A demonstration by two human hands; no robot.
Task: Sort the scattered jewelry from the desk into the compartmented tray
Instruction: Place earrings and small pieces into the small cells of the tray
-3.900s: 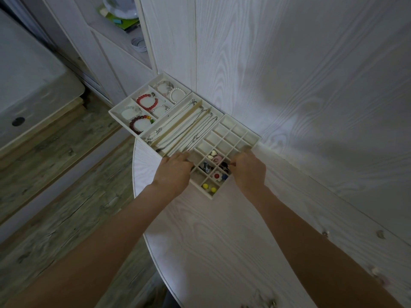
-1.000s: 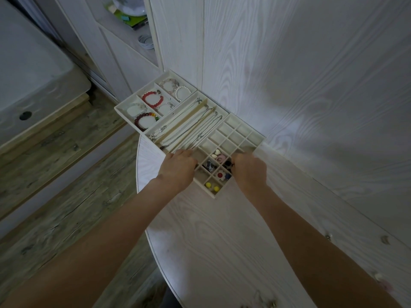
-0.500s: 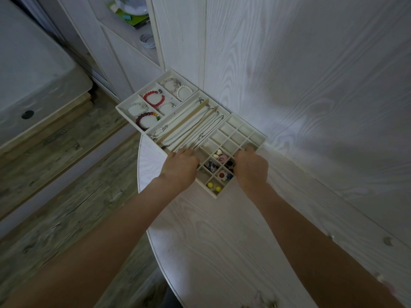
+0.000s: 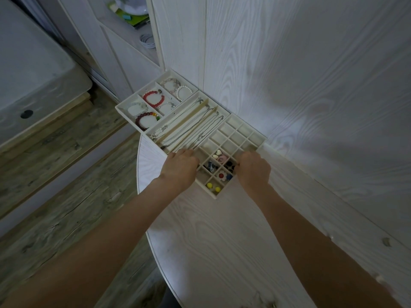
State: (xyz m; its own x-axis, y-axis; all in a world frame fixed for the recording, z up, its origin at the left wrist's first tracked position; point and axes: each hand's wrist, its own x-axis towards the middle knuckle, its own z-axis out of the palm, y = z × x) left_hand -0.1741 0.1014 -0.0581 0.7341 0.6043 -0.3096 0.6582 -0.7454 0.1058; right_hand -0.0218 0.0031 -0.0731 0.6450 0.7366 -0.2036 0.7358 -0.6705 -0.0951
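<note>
step: likely final tray adjustment | left hand (image 4: 180,167) and right hand (image 4: 253,167) each grasp the grid tray (image 4: 239,132) sides | next: nudge squarely, release

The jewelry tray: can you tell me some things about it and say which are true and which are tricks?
1. Both hands are at the grid tray. True: the left hand and right hand sit at its two sides.
2. The red bracelet lies in the necklace tray. False: it is in the bracelet tray, the section farthest left.
3. Two yellow beads share the nearest grid cell. True.
4. Every grid cell is filled. False: the far cells look empty.
5. The necklaces lie stretched out in long slots. True.
</note>
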